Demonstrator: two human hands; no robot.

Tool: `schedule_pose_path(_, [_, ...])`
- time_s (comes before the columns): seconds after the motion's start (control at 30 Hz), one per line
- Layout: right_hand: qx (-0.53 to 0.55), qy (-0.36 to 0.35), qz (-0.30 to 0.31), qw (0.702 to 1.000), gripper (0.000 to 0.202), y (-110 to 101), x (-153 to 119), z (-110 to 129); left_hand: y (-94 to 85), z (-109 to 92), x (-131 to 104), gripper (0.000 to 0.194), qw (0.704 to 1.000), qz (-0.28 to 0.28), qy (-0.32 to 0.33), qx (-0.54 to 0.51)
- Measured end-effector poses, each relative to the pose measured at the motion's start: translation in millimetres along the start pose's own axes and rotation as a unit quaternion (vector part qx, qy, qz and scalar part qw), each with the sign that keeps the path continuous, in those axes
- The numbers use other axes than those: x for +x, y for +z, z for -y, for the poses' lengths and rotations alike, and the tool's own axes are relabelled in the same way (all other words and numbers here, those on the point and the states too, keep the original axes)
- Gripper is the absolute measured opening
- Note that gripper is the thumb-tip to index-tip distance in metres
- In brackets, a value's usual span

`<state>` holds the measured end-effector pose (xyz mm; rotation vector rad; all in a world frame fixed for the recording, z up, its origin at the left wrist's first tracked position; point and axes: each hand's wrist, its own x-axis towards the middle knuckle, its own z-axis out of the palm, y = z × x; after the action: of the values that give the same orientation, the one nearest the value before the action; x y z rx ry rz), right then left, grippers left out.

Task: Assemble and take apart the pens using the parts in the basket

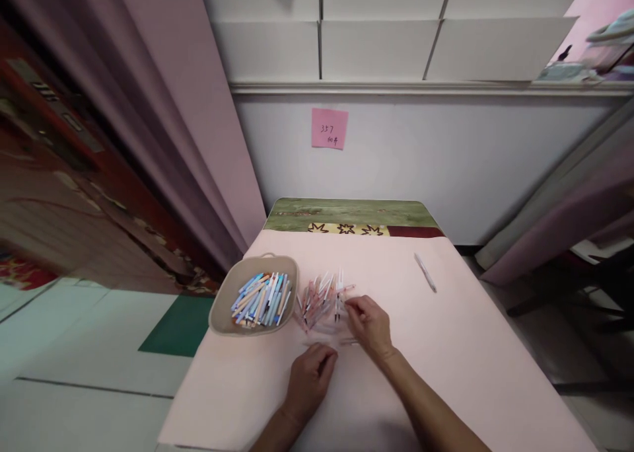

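Observation:
On the pink-covered table lies a loose pile of slim clear and pinkish pen parts (319,303), with some white and dark-tipped pieces among them. My right hand (370,325) is at the right edge of this pile, its thumb and fingers pinched together; what they hold is too small to make out. Nearer to me, my left hand (310,376) rests low over the table with curled fingers, and whatever is in it is hidden. A thin pen piece (349,341) lies between the two hands. Left of the pile stands a beige basket (220,310) holding many blue, white and tan pens (262,299).
A single white pen (425,273) lies apart on the right of the table (446,353). Beyond the table's green far edge (347,209) is a white wall with a pink note (329,129). A purple curtain (198,108) hangs on the left.

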<state>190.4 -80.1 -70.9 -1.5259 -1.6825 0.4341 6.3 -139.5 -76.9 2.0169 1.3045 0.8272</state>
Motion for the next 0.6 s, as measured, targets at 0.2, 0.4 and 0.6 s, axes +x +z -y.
schedule_pose_path(0.2, [-0.091,-0.047,0.08,0.991,0.019,17,7,17,-2.6,0,0,0.019,1.0,-0.003,-0.003,-0.018])
schedule_pose_path(0.4, [-0.244,-0.167,0.181,0.938,0.025,21,48,26,-1.1,2,0,0.019,1.0,-0.001,0.005,-0.017])
schedule_pose_path(0.6, [-0.27,-0.233,0.237,0.904,0.017,26,77,22,-3.0,3,-2,0.019,0.999,-0.001,-0.005,-0.032])
